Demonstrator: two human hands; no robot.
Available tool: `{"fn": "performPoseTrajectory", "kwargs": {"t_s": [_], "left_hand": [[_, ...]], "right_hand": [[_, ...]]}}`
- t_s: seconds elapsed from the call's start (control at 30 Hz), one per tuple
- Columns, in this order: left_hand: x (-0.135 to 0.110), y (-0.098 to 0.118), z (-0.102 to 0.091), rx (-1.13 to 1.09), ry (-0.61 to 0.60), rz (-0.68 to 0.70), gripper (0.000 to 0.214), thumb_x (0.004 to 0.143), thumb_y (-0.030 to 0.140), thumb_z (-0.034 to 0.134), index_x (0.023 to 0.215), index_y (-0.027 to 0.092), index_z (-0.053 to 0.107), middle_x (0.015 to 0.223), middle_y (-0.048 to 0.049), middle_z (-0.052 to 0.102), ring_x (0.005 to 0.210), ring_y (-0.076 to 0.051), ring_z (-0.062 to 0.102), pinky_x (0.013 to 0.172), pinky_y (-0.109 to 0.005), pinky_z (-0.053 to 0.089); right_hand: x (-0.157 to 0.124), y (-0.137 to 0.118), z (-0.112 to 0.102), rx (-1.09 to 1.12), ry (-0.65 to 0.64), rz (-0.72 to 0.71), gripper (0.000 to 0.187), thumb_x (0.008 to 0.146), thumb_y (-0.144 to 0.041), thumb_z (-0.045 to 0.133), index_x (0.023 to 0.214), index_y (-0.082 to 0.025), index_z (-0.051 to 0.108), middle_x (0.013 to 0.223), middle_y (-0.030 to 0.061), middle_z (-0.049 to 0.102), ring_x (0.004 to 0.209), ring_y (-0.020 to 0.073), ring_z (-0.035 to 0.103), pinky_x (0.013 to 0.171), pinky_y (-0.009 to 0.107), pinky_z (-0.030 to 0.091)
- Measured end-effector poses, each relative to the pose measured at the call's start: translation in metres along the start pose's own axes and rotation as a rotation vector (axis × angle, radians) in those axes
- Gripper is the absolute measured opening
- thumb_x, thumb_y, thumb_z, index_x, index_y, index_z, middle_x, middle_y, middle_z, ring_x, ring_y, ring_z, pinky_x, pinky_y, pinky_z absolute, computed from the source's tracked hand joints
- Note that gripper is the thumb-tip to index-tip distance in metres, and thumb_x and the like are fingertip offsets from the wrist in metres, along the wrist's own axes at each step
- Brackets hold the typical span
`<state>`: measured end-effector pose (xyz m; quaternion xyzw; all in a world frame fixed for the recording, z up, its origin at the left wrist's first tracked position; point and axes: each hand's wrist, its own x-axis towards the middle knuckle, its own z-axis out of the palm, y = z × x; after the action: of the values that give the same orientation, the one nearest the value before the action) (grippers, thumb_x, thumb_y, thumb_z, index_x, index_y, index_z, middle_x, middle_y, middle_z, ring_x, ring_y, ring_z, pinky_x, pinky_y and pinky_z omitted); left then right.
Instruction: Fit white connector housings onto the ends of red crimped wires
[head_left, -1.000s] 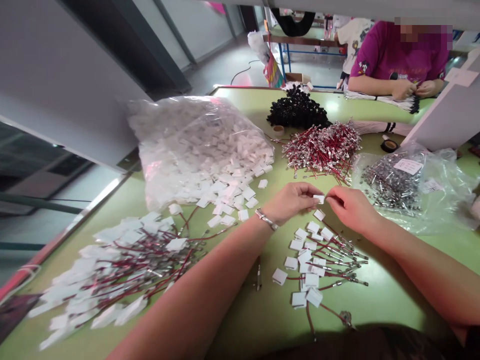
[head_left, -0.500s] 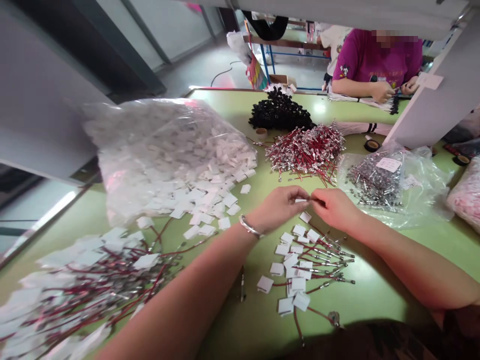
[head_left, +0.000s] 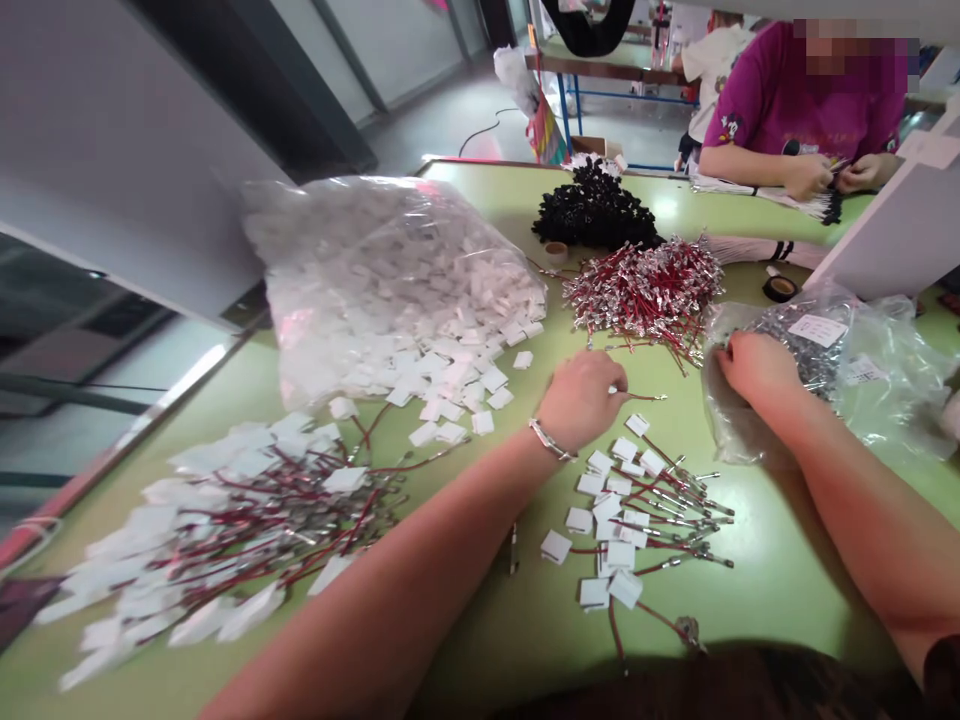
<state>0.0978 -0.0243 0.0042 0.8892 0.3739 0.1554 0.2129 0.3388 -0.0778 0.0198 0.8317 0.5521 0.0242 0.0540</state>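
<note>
My left hand (head_left: 581, 400) pinches a thin red wire (head_left: 643, 397), silver tip; right hand (head_left: 757, 365) is in the bag (head_left: 885, 400), grip hidden tbh.

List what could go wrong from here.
The right hand is at the mouth of the bag of metal pins; sharp ends might prick it, or pins may spill. The red wire pinched in the left hand lies close to the pile of tagged wires and might tangle with it.

green worktable (head_left: 480, 640), grey floor (head_left: 465, 120), blue-framed bench (head_left: 600, 75) beyond
</note>
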Motion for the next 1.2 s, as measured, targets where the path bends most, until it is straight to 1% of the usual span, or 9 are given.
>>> {"fn": "performPoseTrajectory", "kwargs": {"t_s": [0.2,0.37,0.43,0.5,0.6,0.7,0.8,0.93,1.2], "left_hand": [[0.001,0.008,0.008,0.193,-0.02,0.138,0.018,0.085,0.028,0.056,0.096,0.018,0.067,0.094,-0.0082,0.061,0.094,-0.025,0.05,0.082,-0.04,0.039],[0.009,0.007,0.023,0.195,-0.057,0.286,0.023,0.089,0.013,0.042,0.082,0.013,0.063,0.085,-0.0095,0.059,0.088,-0.022,0.049,0.084,-0.036,0.04],[0.009,0.004,0.022,0.122,-0.015,0.252,0.022,0.087,0.009,0.04,0.079,0.013,0.06,0.087,-0.0102,0.058,0.086,-0.021,0.049,0.082,-0.035,0.041],[0.006,0.002,0.015,-0.044,0.017,0.109,0.019,0.087,0.009,0.039,0.083,0.014,0.057,0.084,-0.0085,0.058,0.079,-0.019,0.051,0.074,-0.033,0.042],[0.002,0.0,0.001,-0.413,0.052,-0.152,0.019,0.088,0.013,0.039,0.1,0.017,0.054,0.074,-0.0022,0.058,0.063,-0.014,0.051,0.061,-0.027,0.041],[0.0,0.001,-0.004,-0.653,0.059,-0.284,0.021,0.089,0.022,0.043,0.105,0.017,0.056,0.067,0.0008,0.057,0.057,-0.011,0.048,0.056,-0.023,0.038],[-0.001,0.006,0.0,-0.671,0.017,-0.262,0.018,0.086,0.026,0.049,0.088,0.016,0.064,0.064,0.0008,0.056,0.056,-0.01,0.047,0.055,-0.023,0.037],[-0.004,0.015,0.003,-0.652,-0.005,-0.166,0.017,0.082,0.027,0.055,0.072,0.016,0.063,0.059,0.0024,0.054,0.056,-0.01,0.044,0.056,-0.023,0.036],[-0.008,0.016,-0.001,-0.577,-0.045,-0.071,0.025,0.086,0.031,0.049,0.068,0.018,0.06,0.056,0.0029,0.051,0.054,-0.01,0.043,0.054,-0.023,0.034]], "right_hand": [[-0.008,-0.003,-0.006,-0.046,-0.002,-0.042,0.027,0.082,-0.023,0.048,0.093,-0.012,0.07,0.092,0.0184,0.069,0.083,0.0285,0.066,0.064,0.033,0.045],[-0.008,-0.002,-0.007,-0.087,0.037,-0.062,0.027,0.083,-0.021,0.046,0.088,-0.009,0.069,0.091,0.0208,0.069,0.082,0.0287,0.065,0.064,0.033,0.044],[-0.01,-0.003,-0.011,-0.037,0.076,-0.024,0.027,0.084,-0.022,0.044,0.091,-0.01,0.067,0.087,0.0195,0.069,0.077,0.0279,0.065,0.062,0.033,0.042],[-0.016,-0.006,-0.017,0.081,0.122,-0.034,0.026,0.085,-0.023,0.042,0.092,-0.012,0.065,0.08,0.0157,0.069,0.069,0.0251,0.063,0.06,0.033,0.039],[-0.029,-0.019,-0.021,0.386,0.134,-0.238,0.021,0.085,-0.023,0.043,0.087,-0.018,0.063,0.072,0.0066,0.067,0.062,0.019,0.057,0.059,0.03,0.037],[-0.041,-0.035,-0.015,0.717,0.108,-0.382,0.018,0.084,-0.028,0.047,0.082,-0.02,0.062,0.07,0.0015,0.065,0.06,0.0151,0.054,0.058,0.027,0.037],[-0.046,-0.047,-0.006,0.914,0.109,-0.355,0.019,0.085,-0.032,0.049,0.081,-0.02,0.063,0.068,0.0007,0.064,0.061,0.0145,0.054,0.059,0.027,0.039],[-0.049,-0.052,-0.001,0.949,0.126,-0.375,0.017,0.086,-0.03,0.05,0.083,-0.02,0.064,0.071,0.0012,0.065,0.064,0.0146,0.055,0.063,0.028,0.041],[-0.051,-0.052,-0.001,0.953,0.122,-0.402,0.018,0.087,-0.03,0.049,0.083,-0.021,0.064,0.072,0.0003,0.066,0.064,0.0138,0.056,0.061,0.027,0.041]]}}
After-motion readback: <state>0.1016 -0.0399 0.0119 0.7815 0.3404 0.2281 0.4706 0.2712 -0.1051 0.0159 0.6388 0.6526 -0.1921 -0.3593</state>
